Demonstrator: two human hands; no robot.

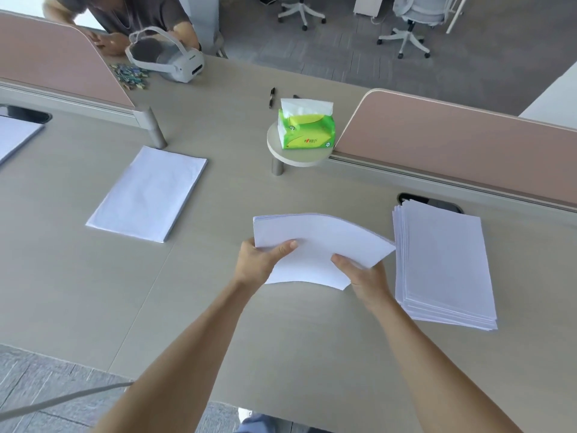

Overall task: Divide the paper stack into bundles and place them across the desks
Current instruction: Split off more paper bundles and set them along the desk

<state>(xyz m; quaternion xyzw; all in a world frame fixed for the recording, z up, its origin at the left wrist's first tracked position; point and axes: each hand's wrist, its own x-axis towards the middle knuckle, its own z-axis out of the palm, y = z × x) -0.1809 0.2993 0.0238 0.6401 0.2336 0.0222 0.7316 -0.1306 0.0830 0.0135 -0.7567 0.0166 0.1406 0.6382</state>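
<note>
A thin white paper bundle (318, 239) is pinched at its near edge by left grip (259, 260) and right grip (363, 278), thumbs on top, above the grey-beige counter (281, 339). Light and floppy, it is judged best supported at both ends. The thicker white stack (443, 260) lies at three o'clock.

This is an open-plan office. A long grey-beige laminate desk (218, 323) is split into workstations by low dusty-pink fabric divider panels (452, 135), with black oval cable ports (437, 202) set into its top. Beyond it, pale swivel chairs on white castor bases (416, 15) stand on grey carpet tiles (327, 60). Bundles of white printer paper (146, 192) and black pens (272, 96) lie on the desktop.
</note>
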